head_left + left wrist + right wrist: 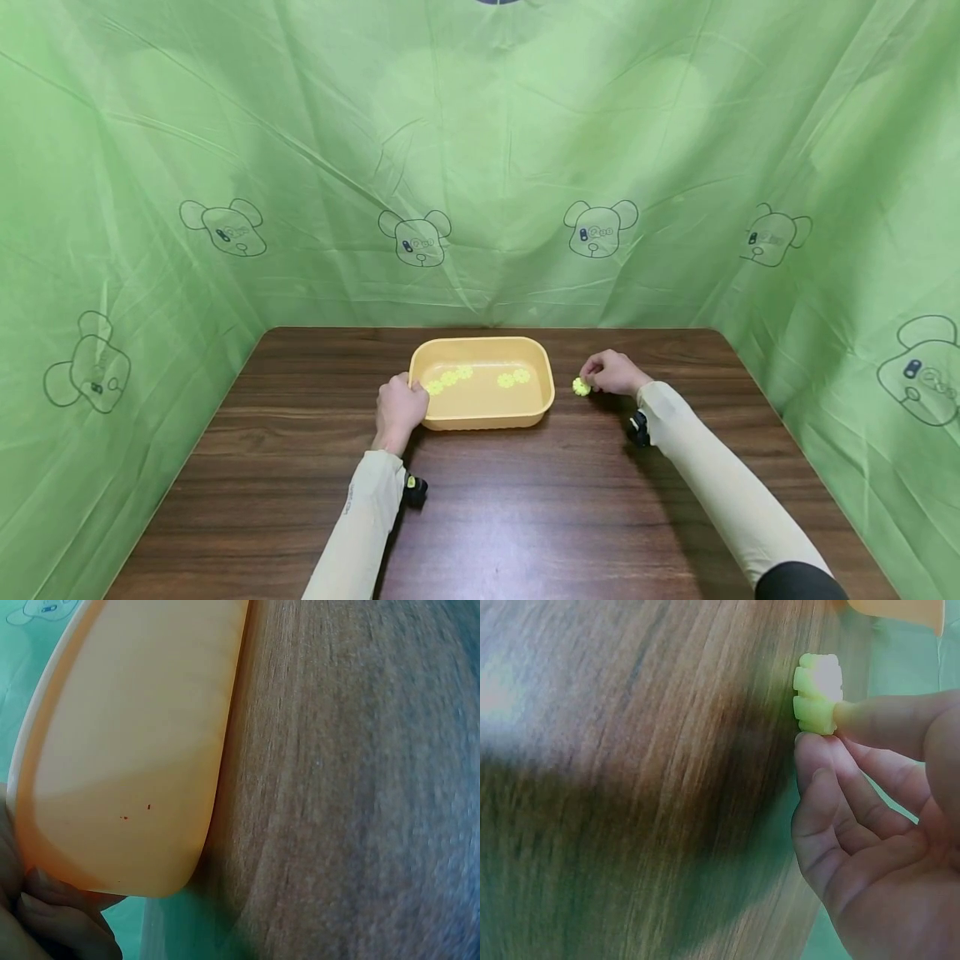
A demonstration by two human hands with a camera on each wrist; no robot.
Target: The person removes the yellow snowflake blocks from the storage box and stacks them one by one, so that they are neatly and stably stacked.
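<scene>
A yellow plastic basin [483, 422] stands on the wooden table, its near wall filling much of the left wrist view. At its left end, my left hand [401, 408] grips the rim, with curled fingers [64, 919] showing below the corner. Just right of the basin, my right hand [617, 372] pinches a yellow-green flower-shaped piece [581, 387] between thumb and fingertips. In the right wrist view the piece [816, 694] appears thick, with a notched edge. Similar flower pieces lie inside the basin: three in a slanting row at left [448, 378], two together at right [506, 381].
The dark wooden table [510, 508] extends in front of the basin and to both sides. Green curtains [495, 167] with bear-head drawings hang behind and beside it. Each wrist carries a small black camera, such as the left one [416, 492].
</scene>
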